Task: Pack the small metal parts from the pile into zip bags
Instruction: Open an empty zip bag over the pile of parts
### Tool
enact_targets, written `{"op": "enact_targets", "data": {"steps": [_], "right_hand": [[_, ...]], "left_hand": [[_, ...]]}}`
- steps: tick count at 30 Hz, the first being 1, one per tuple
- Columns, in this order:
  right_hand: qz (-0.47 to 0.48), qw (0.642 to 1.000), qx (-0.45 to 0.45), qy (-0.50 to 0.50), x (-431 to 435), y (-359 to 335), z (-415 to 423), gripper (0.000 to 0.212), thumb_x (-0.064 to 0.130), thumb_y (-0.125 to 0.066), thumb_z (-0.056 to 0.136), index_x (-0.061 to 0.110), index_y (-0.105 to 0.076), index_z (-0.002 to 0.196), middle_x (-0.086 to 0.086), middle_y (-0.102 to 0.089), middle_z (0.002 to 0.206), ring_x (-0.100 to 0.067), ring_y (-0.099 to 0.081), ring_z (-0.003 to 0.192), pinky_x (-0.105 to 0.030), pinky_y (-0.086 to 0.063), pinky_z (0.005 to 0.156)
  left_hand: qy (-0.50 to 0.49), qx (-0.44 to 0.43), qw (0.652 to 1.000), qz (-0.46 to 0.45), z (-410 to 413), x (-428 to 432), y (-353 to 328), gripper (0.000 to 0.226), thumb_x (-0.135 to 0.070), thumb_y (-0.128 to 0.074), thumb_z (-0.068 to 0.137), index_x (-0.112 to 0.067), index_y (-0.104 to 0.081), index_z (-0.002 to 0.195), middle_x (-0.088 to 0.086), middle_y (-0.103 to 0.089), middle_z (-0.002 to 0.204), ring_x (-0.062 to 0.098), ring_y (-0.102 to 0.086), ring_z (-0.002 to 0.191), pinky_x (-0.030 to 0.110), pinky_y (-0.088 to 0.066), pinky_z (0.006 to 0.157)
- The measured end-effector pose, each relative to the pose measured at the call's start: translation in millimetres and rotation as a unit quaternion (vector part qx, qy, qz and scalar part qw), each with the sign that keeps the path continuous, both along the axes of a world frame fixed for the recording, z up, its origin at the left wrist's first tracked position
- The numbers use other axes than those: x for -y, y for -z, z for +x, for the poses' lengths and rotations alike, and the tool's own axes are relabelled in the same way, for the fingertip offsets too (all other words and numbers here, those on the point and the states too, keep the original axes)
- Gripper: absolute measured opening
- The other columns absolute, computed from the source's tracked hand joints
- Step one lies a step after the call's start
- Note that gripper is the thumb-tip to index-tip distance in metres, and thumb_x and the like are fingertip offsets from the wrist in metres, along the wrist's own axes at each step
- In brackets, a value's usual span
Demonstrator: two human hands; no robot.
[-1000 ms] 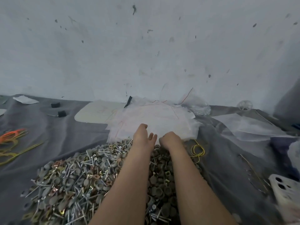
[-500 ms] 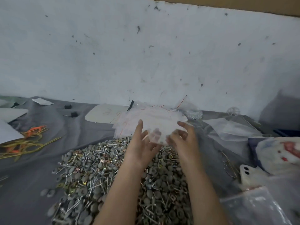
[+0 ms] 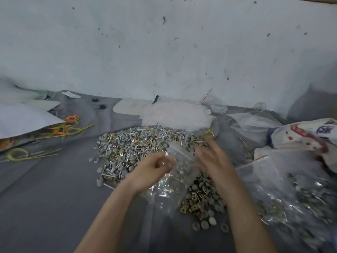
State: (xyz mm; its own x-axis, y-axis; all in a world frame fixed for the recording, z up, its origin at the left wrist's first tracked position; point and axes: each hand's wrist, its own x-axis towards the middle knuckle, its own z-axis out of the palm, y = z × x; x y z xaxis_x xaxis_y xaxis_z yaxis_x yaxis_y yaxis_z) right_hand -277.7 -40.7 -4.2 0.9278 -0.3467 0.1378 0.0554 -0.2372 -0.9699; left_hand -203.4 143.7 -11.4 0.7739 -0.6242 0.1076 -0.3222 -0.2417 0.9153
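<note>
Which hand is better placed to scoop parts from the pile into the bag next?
Probably the right. The left hand has its fingers curled on the zip bag at its top edge, holding it. The right hand, blurred, looks open just above the pile, beside the bag.

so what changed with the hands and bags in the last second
Both hands drew back from the stack of empty bags toward the person, bringing one zip bag over the pile. The left hand grips its top; the right hand is beside it, blurred, hold unclear. Pile and stack stayed put.
</note>
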Motion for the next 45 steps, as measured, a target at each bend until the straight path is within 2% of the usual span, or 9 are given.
{"op": "enact_targets", "data": {"steps": [2, 5, 9, 11, 15, 18, 25, 37, 45], "right_hand": [[-0.12, 0.992, -0.038, -0.021, -1, -5, -1, 0.017, 0.04, -0.064, 0.087, 0.046, -0.063, 0.102, 0.018, -0.068, 0.104, -0.002, -0.063, 0.098, -0.029, -0.049, 0.091], [-0.181, 0.972, -0.103, -0.107, -5, 5, -1, 0.015, 0.018, -0.061, 0.092, 0.028, -0.071, 0.086, 0.017, -0.07, 0.069, 0.001, -0.065, 0.066, -0.016, -0.052, 0.064], [-0.1, 0.989, -0.098, -0.054, -17, 29, 3, 0.017, 0.013, -0.059, 0.093, 0.019, -0.069, 0.082, 0.003, -0.071, 0.072, -0.005, -0.066, 0.059, -0.018, -0.052, 0.056], [-0.069, 0.995, -0.061, 0.024, -24, 39, 9, 0.016, 0.013, -0.057, 0.094, 0.015, -0.069, 0.085, 0.002, -0.07, 0.073, -0.002, -0.064, 0.057, -0.014, -0.047, 0.051], [-0.071, 0.995, -0.022, 0.065, -38, 50, 17, 0.013, 0.012, -0.057, 0.093, 0.016, -0.065, 0.084, 0.002, -0.067, 0.075, -0.003, -0.062, 0.065, -0.018, -0.05, 0.06], [-0.081, 0.994, -0.015, 0.066, -44, 58, 21, 0.011, 0.011, -0.058, 0.092, 0.007, -0.067, 0.087, -0.006, -0.068, 0.08, -0.018, -0.064, 0.075, -0.03, -0.05, 0.07], [-0.116, 0.991, 0.003, 0.073, -41, 70, 24, 0.008, 0.011, -0.065, 0.088, 0.008, -0.068, 0.095, 0.001, -0.067, 0.088, -0.004, -0.06, 0.08, -0.012, -0.045, 0.072], [-0.05, 0.995, 0.033, 0.077, -45, 77, 29, 0.008, 0.02, -0.065, 0.089, 0.016, -0.07, 0.094, 0.012, -0.068, 0.083, 0.008, -0.062, 0.077, -0.007, -0.046, 0.072], [0.02, 0.994, 0.053, 0.092, -42, 76, 65, 0.01, 0.015, -0.065, 0.089, 0.01, -0.065, 0.098, 0.002, -0.069, 0.088, -0.001, -0.065, 0.081, -0.016, -0.051, 0.076]], "left_hand": [[0.037, 0.036, 0.995, 0.089, -3, -6, -2, 0.014, -0.011, -0.053, 0.095, -0.021, -0.06, 0.087, -0.009, -0.059, 0.073, 0.008, -0.051, 0.063, 0.024, -0.045, 0.063], [-0.006, 0.079, 0.981, 0.176, -3, -9, -1, 0.018, -0.009, -0.05, 0.095, -0.023, -0.055, 0.086, -0.006, -0.058, 0.075, -0.006, -0.048, 0.048, 0.013, -0.042, 0.051], [-0.205, 0.259, 0.904, 0.27, -10, 0, 6, 0.025, -0.028, -0.057, 0.092, -0.024, -0.053, 0.116, -0.004, -0.053, 0.117, 0.013, -0.051, 0.109, 0.034, -0.04, 0.101], [-0.25, 0.32, 0.892, 0.198, -16, 10, 13, 0.031, -0.033, -0.059, 0.091, -0.019, -0.055, 0.118, -0.002, -0.05, 0.118, 0.017, -0.046, 0.108, 0.033, -0.037, 0.097], [-0.166, 0.133, 0.973, 0.092, -23, 31, 28, 0.022, -0.036, -0.058, 0.092, -0.014, -0.06, 0.094, -0.003, -0.064, 0.088, 0.011, -0.061, 0.079, 0.029, -0.053, 0.074], [-0.184, 0.084, 0.978, 0.05, -16, 37, 37, 0.022, -0.033, -0.057, 0.094, -0.012, -0.062, 0.086, -0.003, -0.064, 0.075, 0.012, -0.061, 0.071, 0.019, -0.047, 0.064], [-0.139, 0.048, 0.988, 0.036, -5, 33, 48, 0.024, -0.005, -0.049, 0.096, -0.014, -0.064, 0.079, -0.002, -0.061, 0.067, 0.003, -0.051, 0.059, 0.01, -0.038, 0.054], [-0.206, 0.211, 0.947, 0.125, -10, 40, 60, 0.014, -0.011, -0.053, 0.089, -0.014, -0.065, 0.084, -0.001, -0.066, 0.07, 0.021, -0.061, 0.066, 0.034, -0.05, 0.061], [-0.216, 0.218, 0.951, 0.036, 19, 49, 67, 0.012, -0.007, -0.055, 0.09, -0.011, -0.058, 0.079, 0.002, -0.062, 0.072, 0.017, -0.056, 0.064, 0.034, -0.047, 0.06]]}}
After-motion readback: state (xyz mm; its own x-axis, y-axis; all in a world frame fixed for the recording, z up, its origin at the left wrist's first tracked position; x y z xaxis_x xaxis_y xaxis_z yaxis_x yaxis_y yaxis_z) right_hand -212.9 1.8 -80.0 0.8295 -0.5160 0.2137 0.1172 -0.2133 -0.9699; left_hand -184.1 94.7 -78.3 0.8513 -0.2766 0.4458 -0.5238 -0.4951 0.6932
